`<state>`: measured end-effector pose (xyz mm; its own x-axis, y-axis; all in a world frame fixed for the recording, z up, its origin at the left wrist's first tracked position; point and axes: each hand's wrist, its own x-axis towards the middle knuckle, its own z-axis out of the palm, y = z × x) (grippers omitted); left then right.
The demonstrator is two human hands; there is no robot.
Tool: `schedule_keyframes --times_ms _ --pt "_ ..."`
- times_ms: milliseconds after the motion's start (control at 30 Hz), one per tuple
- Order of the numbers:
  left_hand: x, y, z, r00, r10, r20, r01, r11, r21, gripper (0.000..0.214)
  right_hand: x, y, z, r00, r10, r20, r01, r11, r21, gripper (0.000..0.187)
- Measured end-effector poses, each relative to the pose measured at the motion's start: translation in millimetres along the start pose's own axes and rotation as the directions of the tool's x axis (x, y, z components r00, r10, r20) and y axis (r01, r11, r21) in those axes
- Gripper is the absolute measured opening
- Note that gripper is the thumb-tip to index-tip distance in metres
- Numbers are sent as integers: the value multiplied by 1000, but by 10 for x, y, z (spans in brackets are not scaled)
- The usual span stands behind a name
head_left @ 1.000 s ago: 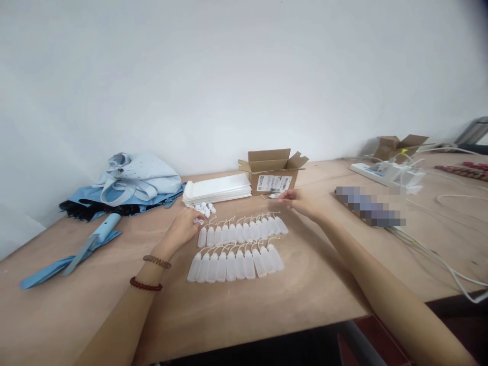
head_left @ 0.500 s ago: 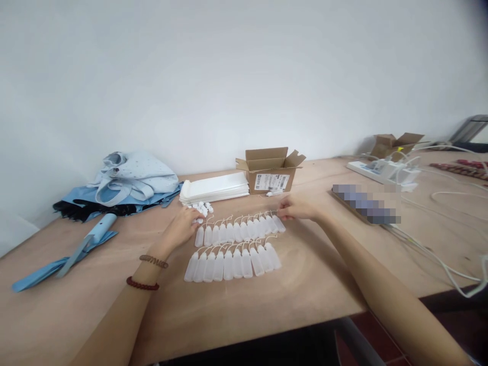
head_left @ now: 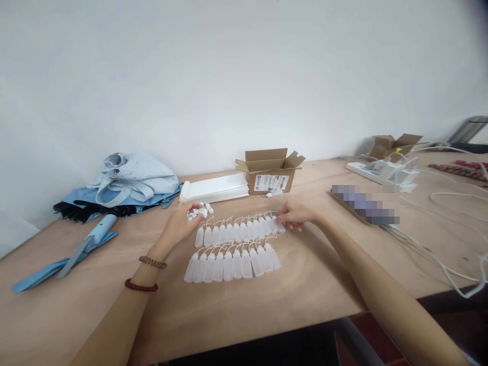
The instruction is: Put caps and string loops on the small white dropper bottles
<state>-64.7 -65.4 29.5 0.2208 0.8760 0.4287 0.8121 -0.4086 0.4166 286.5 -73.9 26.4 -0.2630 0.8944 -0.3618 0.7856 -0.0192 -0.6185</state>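
Two rows of small translucent white squeeze bottles lie on the wooden table, a far row (head_left: 238, 231) and a near row (head_left: 232, 264). My left hand (head_left: 179, 226) rests at the left end of the far row, fingers curled beside a heap of small white caps (head_left: 200, 210). My right hand (head_left: 295, 214) is at the right end of the far row, fingertips pinched on the last bottle there (head_left: 279, 225). Two bead bracelets (head_left: 147, 274) circle my left wrist.
An open cardboard box (head_left: 270, 170) and a stack of white bags (head_left: 214, 188) stand behind the bottles. A blue umbrella and cloth bag (head_left: 125, 180) lie far left. Power strips (head_left: 375, 173), cables (head_left: 438, 254) and another small box (head_left: 392, 145) are at the right.
My right hand has come down from near the cardboard box to the right end of the far row. My left hand has shifted slightly back towards the caps.
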Motion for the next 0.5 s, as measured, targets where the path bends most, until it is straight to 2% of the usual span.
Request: schedule_keyframes --times_ms 133,333,500 --pt "-19 98 -5 998 -43 -39 39 995 -93 27 6 -21 5 999 39 11 -39 999 -25 29" --pt "-58 159 116 1000 6 -3 -7 979 -204 29 20 -11 -12 997 54 62 -53 998 -16 30" --pt "-91 265 146 999 40 15 -36 977 -212 30 25 -4 6 997 66 39 -65 997 -27 28"
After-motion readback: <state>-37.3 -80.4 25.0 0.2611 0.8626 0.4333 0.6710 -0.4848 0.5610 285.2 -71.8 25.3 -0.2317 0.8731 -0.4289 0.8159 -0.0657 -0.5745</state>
